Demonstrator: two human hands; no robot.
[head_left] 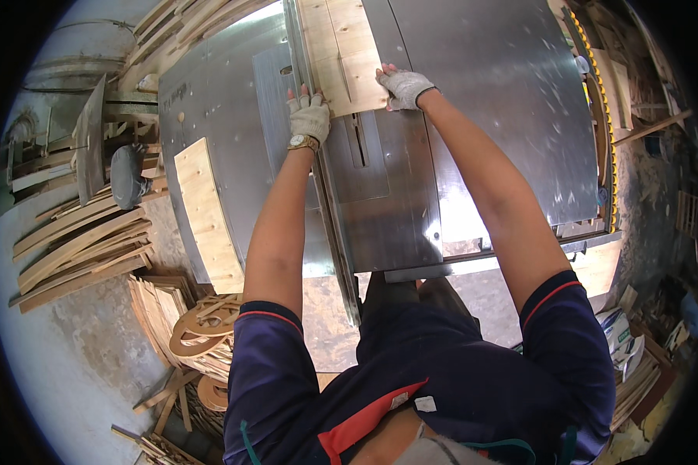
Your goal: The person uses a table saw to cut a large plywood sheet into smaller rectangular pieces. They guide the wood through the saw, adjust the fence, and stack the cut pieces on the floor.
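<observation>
A pale wooden board [357, 48] lies on the grey metal saw table [488, 62], a dark lengthwise line running through it. My left hand [310, 118], in a fingerless whitish glove with a watch at the wrist, rests at the long metal fence [332, 198] by the board's left edge; its fingers are stretched out and spread. At the near right corner of the board, my right hand [407, 88], gloved the same way, is closed against the edge. Just short of the board's near end, a narrow slot [359, 142] shows in the table. No blade can be made out.
Another pale board [209, 217] lies along the table's left side. Stacked wood strips [85, 240] and ring-shaped wooden pieces [198, 329] are on the left. A yellow-edged strip [603, 116] lines the right side. More timber stands beyond the table.
</observation>
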